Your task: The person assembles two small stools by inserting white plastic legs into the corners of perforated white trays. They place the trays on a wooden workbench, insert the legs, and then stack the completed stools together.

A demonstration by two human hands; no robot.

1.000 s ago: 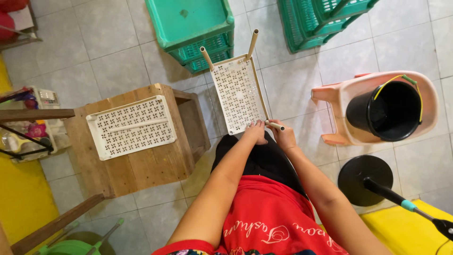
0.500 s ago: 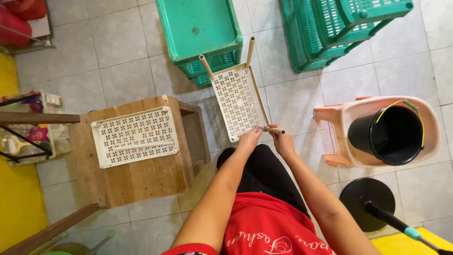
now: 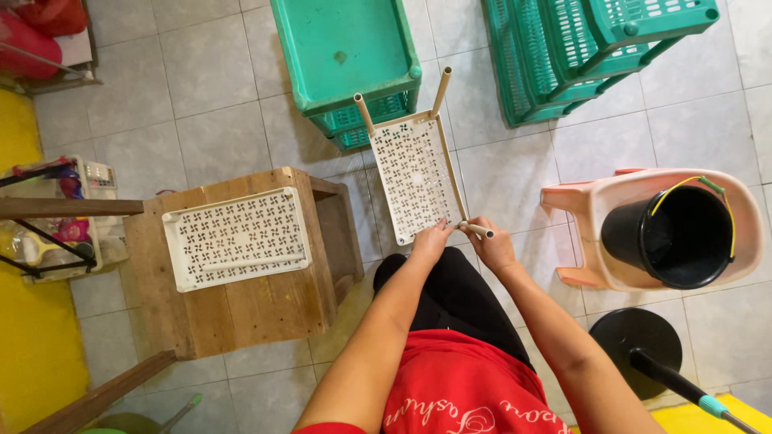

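Left hand: the left hand (image 3: 432, 239) rests on the near edge of the cream perforated shelf panel (image 3: 416, 177), fingers curled over its rim and gripping it steady.
Right hand: the right hand (image 3: 492, 243) pinches a short cream tube leg (image 3: 476, 229) at the panel's near right corner, fingers closed around it.
Panel position: it lies just beyond both hands, sloping away from the lap, with two cream tube legs (image 3: 441, 91) already standing up at its far corners.
Doing it well: as I judge it, the tube wants to sit square to the corner socket before any push; the left hand should hold the rim firm so the thin panel does not flex or twist.
Risk: a slanted tube would likely jam or crack the socket.
Left of the hands: a second perforated panel (image 3: 237, 239) lies flat on a wooden stool (image 3: 265, 309).
Beyond the hands: green plastic shelf trays (image 3: 346, 56) on the tiled floor.
Right of the hands: a black bucket (image 3: 677, 237) sits on a pink plastic stool (image 3: 575, 209).
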